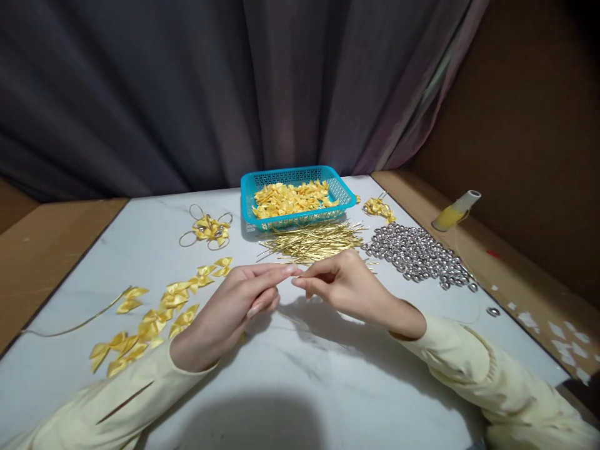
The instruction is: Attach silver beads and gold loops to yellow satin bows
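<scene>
Together, the left hand (237, 295) and right hand (350, 285) form two closed pinches, contents indistinct, before one latticed plastic basket (245, 195) and one heap of shiny gold strips (314, 240), beside one of rounded silver beads (420, 256).

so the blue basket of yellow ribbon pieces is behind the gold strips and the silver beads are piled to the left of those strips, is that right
Not quite: the silver beads are piled to the right of the gold strips, as the head view shows. The blue basket of yellow ribbon pieces is behind the strips.
</scene>
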Demonstrator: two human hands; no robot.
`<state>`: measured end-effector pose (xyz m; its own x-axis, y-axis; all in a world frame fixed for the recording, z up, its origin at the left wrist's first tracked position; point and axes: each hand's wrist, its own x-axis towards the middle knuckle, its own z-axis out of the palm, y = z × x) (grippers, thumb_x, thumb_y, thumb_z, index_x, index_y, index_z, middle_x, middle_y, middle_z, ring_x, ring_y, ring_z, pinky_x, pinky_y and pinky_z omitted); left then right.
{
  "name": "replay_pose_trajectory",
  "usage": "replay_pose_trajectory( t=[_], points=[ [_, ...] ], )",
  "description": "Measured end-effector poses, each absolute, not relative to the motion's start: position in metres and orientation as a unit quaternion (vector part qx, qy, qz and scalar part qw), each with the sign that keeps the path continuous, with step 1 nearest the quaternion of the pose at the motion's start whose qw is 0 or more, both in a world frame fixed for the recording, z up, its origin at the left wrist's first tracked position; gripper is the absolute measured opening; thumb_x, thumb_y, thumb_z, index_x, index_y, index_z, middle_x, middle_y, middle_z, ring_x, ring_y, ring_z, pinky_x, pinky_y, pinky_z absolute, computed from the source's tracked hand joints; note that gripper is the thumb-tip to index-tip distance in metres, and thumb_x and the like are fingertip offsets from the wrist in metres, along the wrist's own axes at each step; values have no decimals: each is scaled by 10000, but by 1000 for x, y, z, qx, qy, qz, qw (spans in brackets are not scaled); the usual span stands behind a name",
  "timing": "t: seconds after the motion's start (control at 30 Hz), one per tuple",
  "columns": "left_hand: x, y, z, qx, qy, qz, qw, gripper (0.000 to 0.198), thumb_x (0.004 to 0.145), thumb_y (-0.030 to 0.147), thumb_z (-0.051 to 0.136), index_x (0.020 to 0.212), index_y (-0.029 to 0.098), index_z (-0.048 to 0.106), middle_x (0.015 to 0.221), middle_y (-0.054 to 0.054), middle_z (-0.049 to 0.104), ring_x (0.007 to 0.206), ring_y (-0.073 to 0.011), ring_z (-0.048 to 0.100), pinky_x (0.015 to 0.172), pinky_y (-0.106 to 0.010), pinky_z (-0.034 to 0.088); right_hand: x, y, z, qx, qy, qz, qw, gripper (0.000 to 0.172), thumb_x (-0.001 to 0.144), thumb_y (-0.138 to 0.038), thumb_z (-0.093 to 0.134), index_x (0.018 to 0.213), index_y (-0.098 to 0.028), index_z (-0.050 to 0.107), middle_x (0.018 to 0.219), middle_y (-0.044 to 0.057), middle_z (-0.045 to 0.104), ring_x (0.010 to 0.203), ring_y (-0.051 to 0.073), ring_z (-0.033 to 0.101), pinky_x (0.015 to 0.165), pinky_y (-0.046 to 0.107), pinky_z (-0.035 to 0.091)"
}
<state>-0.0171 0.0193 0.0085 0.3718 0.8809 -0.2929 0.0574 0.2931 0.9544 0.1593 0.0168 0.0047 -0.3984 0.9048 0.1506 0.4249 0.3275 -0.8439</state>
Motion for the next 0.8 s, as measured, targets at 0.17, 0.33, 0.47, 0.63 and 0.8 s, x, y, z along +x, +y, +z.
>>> replay_pose_trajectory(
  t=[0.17,0.33,0.47,0.63,0.8],
  points=[
    [-15,15,10,567,521,308,559,294,797,415,598,920,168,697,361,104,265,437,-67,188,487,-205,228,158,17,7,-455,-670,511,289,332,815,-361,556,628,-108,663,347,-49,429,321,61,396,410,197,319],
    [-15,12,16,655,550,275,439,262,813,393,564,877,180,703,378,77,379,411,-82,323,458,-204,274,162,17,11,-446,-719,463,262,316,837,-295,531,596,-116,629,370,-52,432,344,52,378,415,191,295],
    [-17,10,17,747,510,209,372,258,855,339,492,793,188,692,410,67,431,397,-84,392,438,-194,296,169,17,11,-419,-813,321,244,245,821,-145,495,596,-118,587,471,-27,502,446,60,399,481,203,277],
    [-18,11,17,773,474,152,393,276,863,353,470,761,188,665,419,73,429,404,-82,407,444,-182,307,171,19,5,-401,-853,247,224,188,783,-72,446,632,-133,541,539,-24,508,494,68,393,501,206,256],
    [-15,13,21,719,485,128,480,302,848,390,474,689,175,614,402,82,391,398,-82,340,421,-181,265,169,20,3,-403,-852,252,220,163,782,-90,443,657,-136,537,565,-17,524,504,71,396,496,207,244]
  ],
)
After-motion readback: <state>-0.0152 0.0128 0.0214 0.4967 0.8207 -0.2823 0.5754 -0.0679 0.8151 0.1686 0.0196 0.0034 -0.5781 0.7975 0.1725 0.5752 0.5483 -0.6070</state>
